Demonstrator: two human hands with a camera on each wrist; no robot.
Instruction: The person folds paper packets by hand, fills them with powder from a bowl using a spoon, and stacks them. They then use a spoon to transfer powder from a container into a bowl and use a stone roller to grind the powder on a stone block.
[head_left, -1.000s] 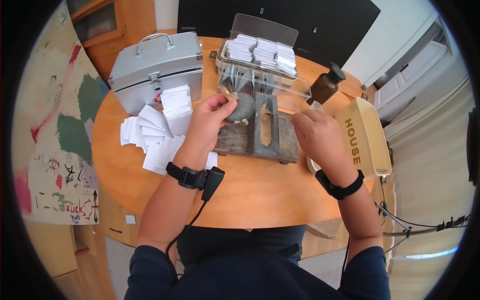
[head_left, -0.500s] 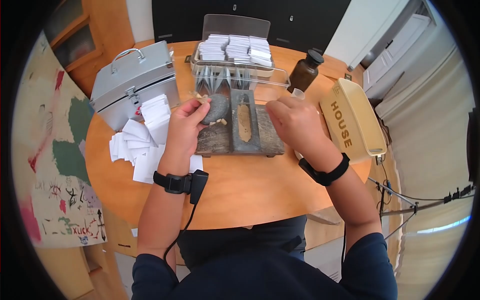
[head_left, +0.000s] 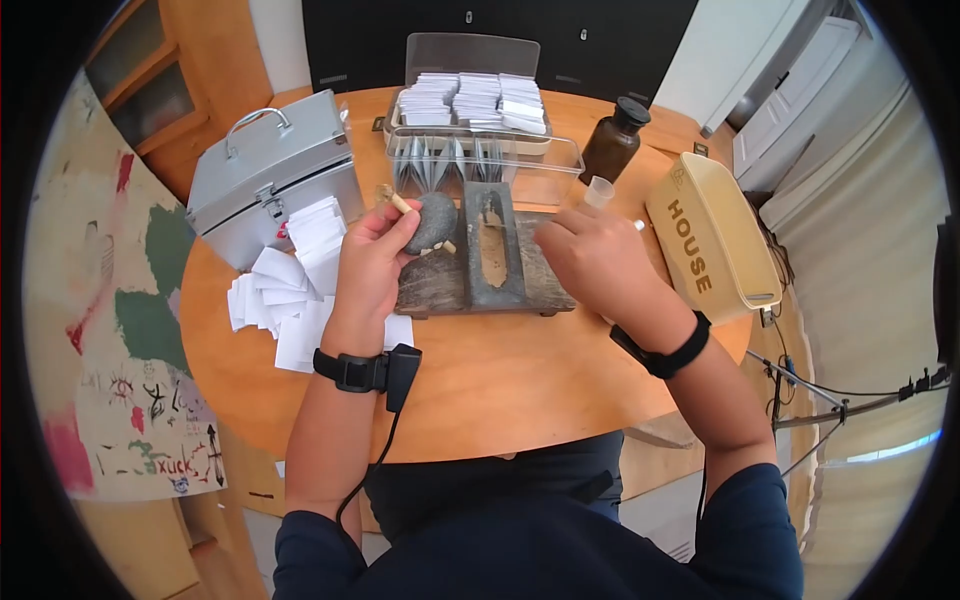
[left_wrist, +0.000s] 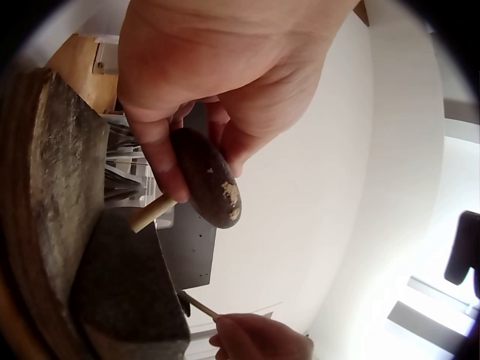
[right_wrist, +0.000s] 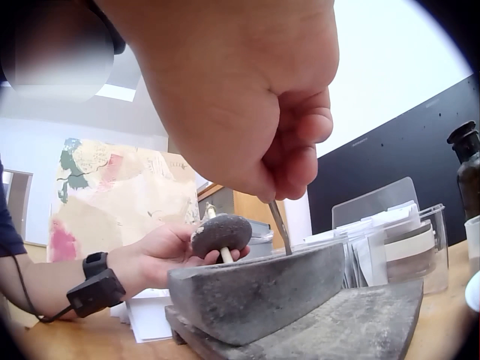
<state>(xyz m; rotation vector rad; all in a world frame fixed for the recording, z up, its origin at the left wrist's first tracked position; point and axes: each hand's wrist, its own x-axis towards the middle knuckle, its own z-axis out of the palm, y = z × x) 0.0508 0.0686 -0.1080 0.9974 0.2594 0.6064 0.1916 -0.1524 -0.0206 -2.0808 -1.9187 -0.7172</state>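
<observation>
My left hand (head_left: 370, 255) grips a round grey stone grinding wheel (head_left: 433, 222) by the wooden axle (right_wrist: 226, 256) through its middle. Tan powder clings to the wheel's edge in the left wrist view. Right beside it, a long stone grinding trough (head_left: 508, 289) stands on a worn wooden board (head_left: 428, 287). Brownish powder (head_left: 493, 255) lines the trough's hollow. Over the trough's right side, my right hand (head_left: 605, 258) pinches a thin stick (right_wrist: 281, 231), its lower end down inside the trough in the right wrist view.
Behind the board stands a clear box of white paper packets (head_left: 470, 105). A silver case (head_left: 270, 180) and loose white packets (head_left: 285, 270) lie left. At right are a brown bottle (head_left: 612, 145), a small plastic cup (head_left: 598, 192) and a cream HOUSE bin (head_left: 710, 235).
The head view has turned, so the tabletop things sit further left in it. My left hand still holds the wheel up, and my right hand stays over the trough's right side.
</observation>
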